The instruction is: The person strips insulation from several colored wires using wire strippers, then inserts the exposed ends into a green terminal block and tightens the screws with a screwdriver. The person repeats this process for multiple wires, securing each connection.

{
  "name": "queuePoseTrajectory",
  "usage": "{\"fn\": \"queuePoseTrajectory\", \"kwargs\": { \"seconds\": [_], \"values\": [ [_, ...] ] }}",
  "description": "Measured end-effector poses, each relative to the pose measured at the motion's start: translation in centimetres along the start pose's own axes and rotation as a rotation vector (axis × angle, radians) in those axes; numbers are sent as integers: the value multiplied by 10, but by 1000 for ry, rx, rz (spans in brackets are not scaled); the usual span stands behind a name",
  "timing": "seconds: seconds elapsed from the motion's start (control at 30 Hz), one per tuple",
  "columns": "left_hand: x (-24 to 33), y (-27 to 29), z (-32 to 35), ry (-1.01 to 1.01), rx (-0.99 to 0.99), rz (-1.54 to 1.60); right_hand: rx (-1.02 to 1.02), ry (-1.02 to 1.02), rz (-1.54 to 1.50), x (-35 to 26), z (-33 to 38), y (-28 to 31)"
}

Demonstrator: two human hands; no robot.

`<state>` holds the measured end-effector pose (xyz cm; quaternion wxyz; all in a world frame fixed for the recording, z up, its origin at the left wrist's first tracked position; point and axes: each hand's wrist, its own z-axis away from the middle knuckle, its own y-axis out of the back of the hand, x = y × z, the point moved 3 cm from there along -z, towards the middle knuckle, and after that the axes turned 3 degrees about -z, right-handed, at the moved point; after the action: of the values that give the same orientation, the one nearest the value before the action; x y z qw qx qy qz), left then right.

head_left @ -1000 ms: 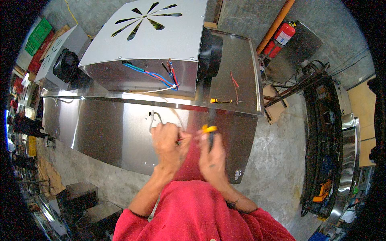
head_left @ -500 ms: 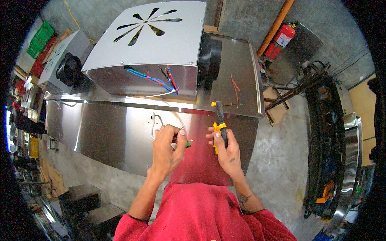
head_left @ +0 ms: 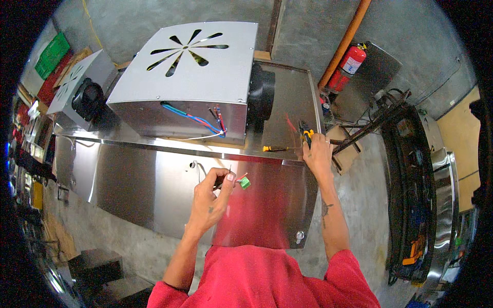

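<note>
The small green connector (head_left: 245, 183) is held by thin wires (head_left: 241, 177) pinched in the left hand (head_left: 210, 197), before the steel panel (head_left: 128, 177); light, rigid handling is expected, best by its sides. Pliers (head_left: 308, 135) are grasped in the right hand (head_left: 319, 153).

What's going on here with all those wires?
The person's left hand is pinching thin wires with a green connector sticking out past the fingers. The right hand has its fingers on black-and-yellow pliers, close to a screwdriver. Coloured wires stick out of the big metal box in front.
</note>
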<state>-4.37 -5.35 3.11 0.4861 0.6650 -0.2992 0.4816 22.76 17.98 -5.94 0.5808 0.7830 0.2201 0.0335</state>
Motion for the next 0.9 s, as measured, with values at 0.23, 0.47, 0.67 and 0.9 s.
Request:
{"fn": "queuePoseTrajectory", "kwargs": {
  "seconds": [0.23, 0.47, 0.67, 0.9],
  "values": [
    [-5, 5, -3, 139, 18, 220, 60, -12, -782, -91, 31, 59],
    [-5, 2, -6, 105, 40, 338, -635, -166, -1746, -162, 79, 46],
    [-5, 7, -2, 94, 93, 201, -590, -196, -1840, -165, 85, 37],
    [-4, 10, 0, 160, 76, 300, -425, -53, -1511, -160, 78, 53]
  ]
}}
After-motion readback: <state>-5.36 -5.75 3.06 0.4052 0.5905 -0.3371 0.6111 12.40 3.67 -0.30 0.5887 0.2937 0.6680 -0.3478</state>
